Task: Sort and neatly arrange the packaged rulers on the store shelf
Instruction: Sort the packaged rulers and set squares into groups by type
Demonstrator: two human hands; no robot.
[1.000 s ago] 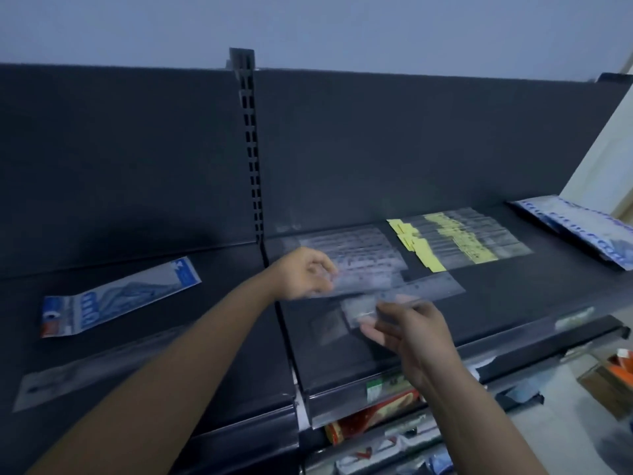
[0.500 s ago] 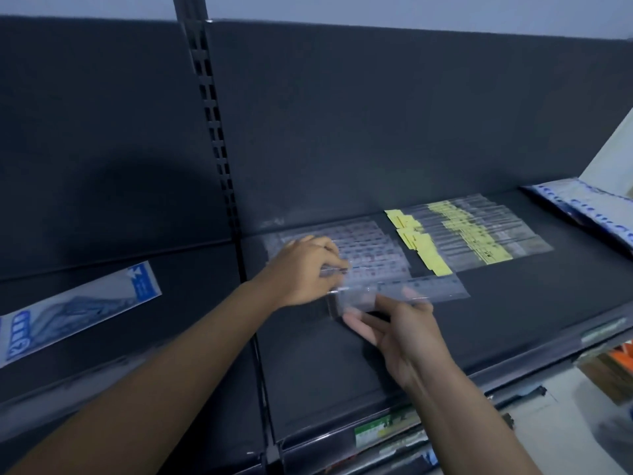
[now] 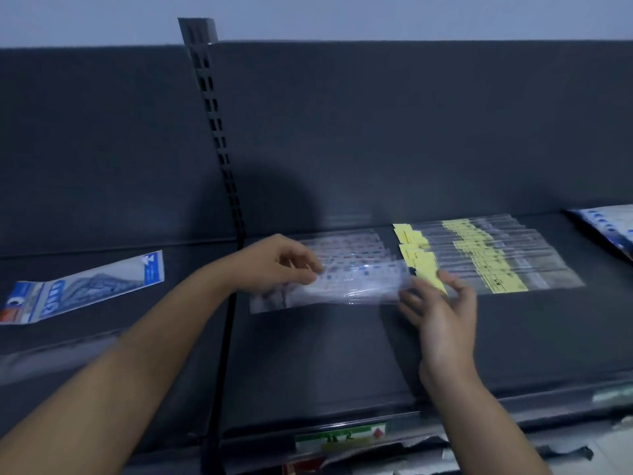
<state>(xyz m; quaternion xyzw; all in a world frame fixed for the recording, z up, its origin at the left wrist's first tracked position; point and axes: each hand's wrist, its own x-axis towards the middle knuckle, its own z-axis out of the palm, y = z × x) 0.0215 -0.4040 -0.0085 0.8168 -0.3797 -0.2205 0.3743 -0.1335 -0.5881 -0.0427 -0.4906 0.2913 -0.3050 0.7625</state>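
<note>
On shelf, left hand [image 3: 284, 265]: I read the fingers as curled, pinching the left end of one clear ruler packet [image 3: 356, 289].
Right hand [image 3: 442, 313]: fingers spread and nearly straight, tips touching the same packet's right end.
Clear ruler packet: lengthwise over the dark shelf [image 3: 342, 354], just in front of the clear-packet row [image 3: 349, 246]. I cannot tell whether it rests on the shelf.
Yellow-tagged packets [image 3: 507, 265]: fanned flat, just right of that row.
Blue packet [image 3: 85, 289]: left bay, beyond the slotted upright [image 3: 215, 132].
Blue-white packets [image 3: 606, 228]: far right edge.
</note>
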